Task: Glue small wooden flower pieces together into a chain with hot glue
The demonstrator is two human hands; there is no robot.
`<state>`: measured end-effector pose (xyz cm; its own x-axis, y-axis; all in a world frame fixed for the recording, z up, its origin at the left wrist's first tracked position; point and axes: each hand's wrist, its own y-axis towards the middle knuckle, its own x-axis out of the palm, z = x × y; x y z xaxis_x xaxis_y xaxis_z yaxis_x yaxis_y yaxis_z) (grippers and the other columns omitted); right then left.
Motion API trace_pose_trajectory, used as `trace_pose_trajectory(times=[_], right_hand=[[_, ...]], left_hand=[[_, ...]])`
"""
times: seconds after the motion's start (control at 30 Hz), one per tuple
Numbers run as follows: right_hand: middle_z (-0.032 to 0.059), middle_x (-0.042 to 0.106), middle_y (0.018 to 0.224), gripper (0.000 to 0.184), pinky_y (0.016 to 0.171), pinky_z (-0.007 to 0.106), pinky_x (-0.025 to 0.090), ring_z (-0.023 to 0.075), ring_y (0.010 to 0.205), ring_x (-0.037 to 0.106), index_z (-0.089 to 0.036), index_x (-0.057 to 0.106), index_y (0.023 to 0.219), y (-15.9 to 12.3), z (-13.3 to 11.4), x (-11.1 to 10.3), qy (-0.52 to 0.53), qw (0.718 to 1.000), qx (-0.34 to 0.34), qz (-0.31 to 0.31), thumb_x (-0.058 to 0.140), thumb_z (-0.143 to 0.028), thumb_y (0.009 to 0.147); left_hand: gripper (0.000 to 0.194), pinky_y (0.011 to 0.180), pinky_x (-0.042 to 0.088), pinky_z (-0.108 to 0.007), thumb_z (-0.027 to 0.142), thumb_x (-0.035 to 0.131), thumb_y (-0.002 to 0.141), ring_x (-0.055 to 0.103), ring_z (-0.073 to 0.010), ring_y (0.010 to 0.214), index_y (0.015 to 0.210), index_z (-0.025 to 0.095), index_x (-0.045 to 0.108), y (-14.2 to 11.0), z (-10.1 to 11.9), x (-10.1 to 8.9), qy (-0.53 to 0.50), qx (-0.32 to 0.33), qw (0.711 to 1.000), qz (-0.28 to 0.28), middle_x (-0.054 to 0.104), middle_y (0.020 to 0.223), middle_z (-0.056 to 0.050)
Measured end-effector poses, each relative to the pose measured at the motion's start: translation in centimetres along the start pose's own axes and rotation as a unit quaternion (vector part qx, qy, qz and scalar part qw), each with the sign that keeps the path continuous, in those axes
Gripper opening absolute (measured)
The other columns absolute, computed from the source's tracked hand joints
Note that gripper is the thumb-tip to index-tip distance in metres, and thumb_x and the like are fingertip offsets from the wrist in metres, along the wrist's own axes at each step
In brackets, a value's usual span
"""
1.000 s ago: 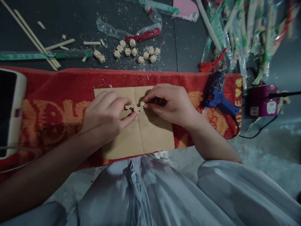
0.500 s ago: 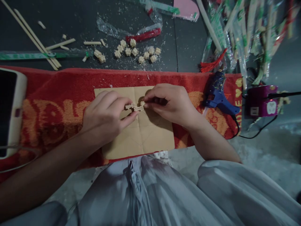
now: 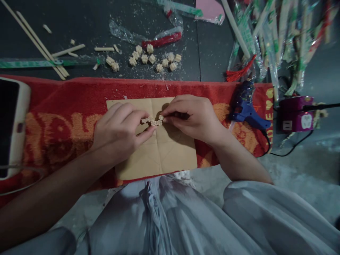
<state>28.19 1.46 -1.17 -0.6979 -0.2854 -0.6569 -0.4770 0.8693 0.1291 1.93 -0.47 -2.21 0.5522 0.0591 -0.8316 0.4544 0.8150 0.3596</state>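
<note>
Between my two hands is a small curved chain of pale wooden stick clusters (image 3: 152, 121), held just above a creased tan sheet (image 3: 143, 159). My left hand (image 3: 119, 127) pinches the chain between thumb and fingers near its left and middle part. At the chain's right end, the thumb and fingertips of my right hand (image 3: 190, 117) are closed on the last cluster. Beyond the sheet, several similar loose clusters (image 3: 145, 58) lie on the dark table among pale crumbs.
A red and orange towel (image 3: 61, 131) lies under the sheet. To the right rest a blue glue gun (image 3: 248, 109) with a cord and a purple power block (image 3: 296, 113). Wrapped sticks (image 3: 271, 42) pile up behind them. A phone (image 3: 16, 124) lies at the left.
My right fingertips have shifted very slightly at the chain's right end. Otherwise both hands and the chain stay in nearly the same place.
</note>
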Motion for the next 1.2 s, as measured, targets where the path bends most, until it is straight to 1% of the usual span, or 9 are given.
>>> trace_pose_trajectory(times=[0.2, 0.37, 0.57, 0.67, 0.73, 0.87, 0.93, 1.07, 1.2], right_hand=[[0.0046, 0.088, 0.103, 0.015, 0.088, 0.03, 0.061, 0.0182, 0.094, 0.079, -0.023, 0.089, 0.105, -0.04, 0.11, 0.13, -0.002, 1.0, -0.007, 0.003, 0.074, -0.021, 0.106], [0.0044, 0.088, 0.103, 0.016, 0.088, 0.03, 0.06, 0.0188, 0.095, 0.079, -0.023, 0.089, 0.104, 0.02, 0.07, 0.12, -0.004, 1.0, -0.006, 0.004, 0.073, -0.021, 0.107], [0.0045, 0.088, 0.104, 0.019, 0.087, 0.03, 0.059, 0.0185, 0.095, 0.078, -0.022, 0.089, 0.104, 0.07, -0.05, 0.13, -0.007, 1.0, 0.0, -0.001, 0.07, -0.02, 0.105], [0.0046, 0.088, 0.104, 0.019, 0.088, 0.03, 0.059, 0.0184, 0.095, 0.078, -0.022, 0.089, 0.104, 0.05, 0.0, 0.15, -0.008, 1.0, -0.002, -0.001, 0.07, -0.02, 0.106], [0.0047, 0.088, 0.104, 0.019, 0.088, 0.03, 0.058, 0.0182, 0.094, 0.077, -0.021, 0.089, 0.105, 0.02, 0.09, 0.19, -0.008, 1.0, -0.009, 0.002, 0.07, -0.019, 0.106], [0.0044, 0.088, 0.103, 0.02, 0.085, 0.028, 0.057, 0.0177, 0.093, 0.077, -0.021, 0.089, 0.104, -0.08, 0.27, 0.32, -0.011, 1.0, -0.016, 0.009, 0.07, -0.017, 0.105], [0.0045, 0.088, 0.103, 0.021, 0.083, 0.028, 0.056, 0.0175, 0.092, 0.078, -0.02, 0.09, 0.104, -0.14, 0.33, 0.39, -0.01, 1.0, -0.022, 0.017, 0.069, -0.018, 0.105], [0.0051, 0.088, 0.103, 0.02, 0.083, 0.028, 0.056, 0.0173, 0.091, 0.077, -0.02, 0.09, 0.105, -0.18, 0.3, 0.43, -0.003, 0.999, -0.033, 0.025, 0.069, -0.019, 0.106], [0.0051, 0.087, 0.104, 0.018, 0.081, 0.028, 0.055, 0.0167, 0.088, 0.074, -0.02, 0.09, 0.104, -0.1, 0.12, 0.32, -0.007, 1.0, -0.019, 0.02, 0.071, -0.018, 0.104]], left_hand=[[0.01, 0.086, 0.062, -0.041, 0.041, 0.079, 0.112, 0.075, -0.0241, 0.094, 0.11, 0.031, 0.076, 0.06, -0.25, 0.12, -0.015, 0.014, 1.0, 0.022, 0.077, 0.096, 0.0], [0.006, 0.084, 0.064, -0.043, 0.039, 0.076, 0.113, 0.076, -0.0255, 0.095, 0.112, 0.033, 0.076, 0.07, -0.1, 0.12, -0.007, 0.01, 1.0, 0.017, 0.078, 0.096, -0.002], [0.009, 0.083, 0.064, -0.04, 0.039, 0.078, 0.113, 0.076, -0.024, 0.092, 0.113, 0.031, 0.074, 0.12, -0.12, 0.14, 0.003, 0.046, 0.998, 0.035, 0.077, 0.095, -0.001], [0.006, 0.085, 0.063, -0.041, 0.037, 0.08, 0.111, 0.076, -0.0252, 0.094, 0.111, 0.033, 0.075, 0.12, -0.13, 0.03, -0.012, 0.017, 1.0, 0.022, 0.077, 0.095, -0.001], [0.003, 0.088, 0.063, -0.042, 0.035, 0.078, 0.11, 0.076, -0.0268, 0.097, 0.112, 0.034, 0.077, 0.15, -0.13, -0.14, -0.025, -0.007, 1.0, -0.005, 0.078, 0.098, -0.001], [0.006, 0.092, 0.062, -0.044, 0.034, 0.079, 0.108, 0.076, -0.0296, 0.102, 0.113, 0.034, 0.08, 0.21, -0.18, -0.38, -0.043, -0.026, 0.998, -0.038, 0.078, 0.101, -0.003], [0.006, 0.092, 0.062, -0.044, 0.034, 0.08, 0.108, 0.076, -0.0293, 0.101, 0.114, 0.034, 0.08, 0.16, -0.22, -0.32, -0.043, -0.021, 0.998, -0.031, 0.078, 0.1, -0.003], [0.008, 0.089, 0.061, -0.041, 0.039, 0.075, 0.113, 0.075, -0.0263, 0.097, 0.114, 0.031, 0.077, -0.02, -0.3, 0.03, -0.017, 0.015, 1.0, 0.013, 0.077, 0.098, -0.002], [0.015, 0.084, 0.059, -0.038, 0.042, 0.074, 0.116, 0.073, -0.0233, 0.092, 0.114, 0.027, 0.075, -0.01, -0.36, 0.29, 0.009, 0.056, 0.998, 0.038, 0.076, 0.095, -0.001]])
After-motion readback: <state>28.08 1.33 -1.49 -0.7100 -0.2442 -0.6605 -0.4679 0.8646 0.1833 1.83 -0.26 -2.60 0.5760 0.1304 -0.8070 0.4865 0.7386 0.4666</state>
